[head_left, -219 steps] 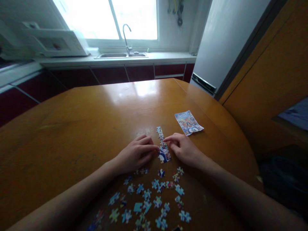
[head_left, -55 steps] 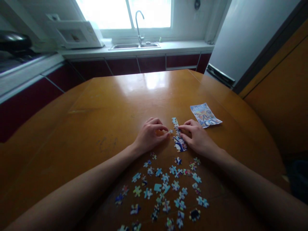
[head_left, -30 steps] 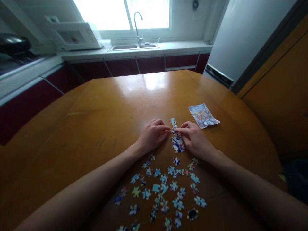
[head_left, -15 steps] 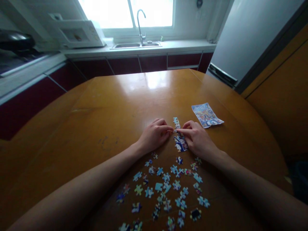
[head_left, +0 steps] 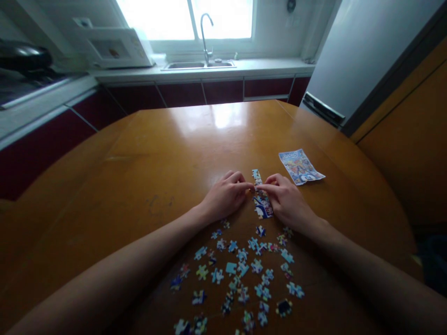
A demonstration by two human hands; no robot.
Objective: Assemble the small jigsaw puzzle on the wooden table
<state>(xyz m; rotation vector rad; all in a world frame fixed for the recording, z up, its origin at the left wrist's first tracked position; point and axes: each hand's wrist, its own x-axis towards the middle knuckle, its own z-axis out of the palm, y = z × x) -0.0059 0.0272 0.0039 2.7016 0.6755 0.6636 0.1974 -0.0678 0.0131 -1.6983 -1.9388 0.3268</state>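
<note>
A narrow strip of joined puzzle pieces (head_left: 261, 200) lies on the round wooden table (head_left: 146, 158). My left hand (head_left: 225, 195) rests left of the strip, its fingers pinched together against the strip's left edge near the top. My right hand (head_left: 286, 200) lies on the strip's right side, with its index finger stretched across the strip to meet the left fingertips. A small piece seems pressed between the fingertips, mostly hidden. Several loose puzzle pieces (head_left: 240, 274) are scattered between my forearms.
A printed reference picture (head_left: 301, 166) lies on the table right of my hands. Beyond the table run a counter with a sink and tap (head_left: 206, 46), a white appliance (head_left: 115, 46), and a grey fridge (head_left: 352, 51). A wooden panel (head_left: 412, 135) stands at right.
My left hand has slid a loose piece rightward against the strip. My right index finger has come over the strip to meet it. The view shifted slightly.
</note>
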